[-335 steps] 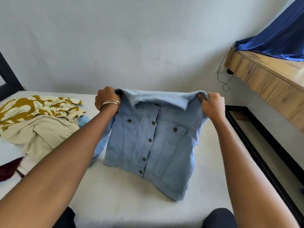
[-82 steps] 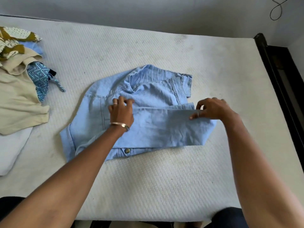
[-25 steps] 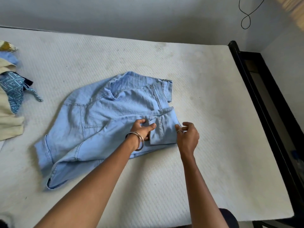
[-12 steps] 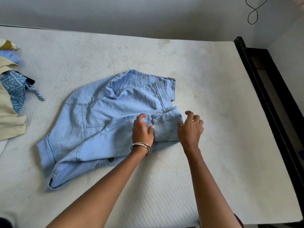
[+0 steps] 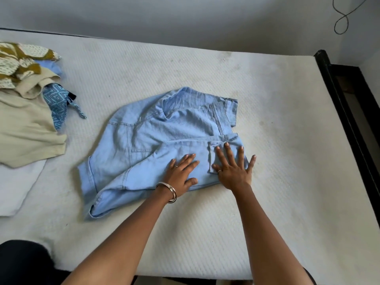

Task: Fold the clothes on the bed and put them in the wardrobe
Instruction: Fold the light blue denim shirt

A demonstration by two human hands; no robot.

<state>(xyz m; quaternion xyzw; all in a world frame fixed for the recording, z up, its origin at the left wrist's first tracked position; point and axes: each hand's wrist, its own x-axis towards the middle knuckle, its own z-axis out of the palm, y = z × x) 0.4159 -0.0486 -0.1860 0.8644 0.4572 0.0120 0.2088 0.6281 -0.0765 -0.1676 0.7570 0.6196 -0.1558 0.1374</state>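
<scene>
A light blue denim jacket lies face down on the white mattress, its right sleeve folded across the back. My left hand, with a bangle at the wrist, presses flat on the folded sleeve. My right hand lies flat with fingers spread on the sleeve's cuff end at the jacket's right edge. Neither hand grips anything.
A pile of unfolded clothes sits at the left: beige, mustard-patterned and blue-patterned pieces, over a white cloth. The black bed frame runs along the right side. A wall stands behind the bed, with a cable hanging at top right.
Both hands have opened out from curled fingers on the cuff to flat palms, pressing the folded sleeve down. The jacket itself has stayed in place.
</scene>
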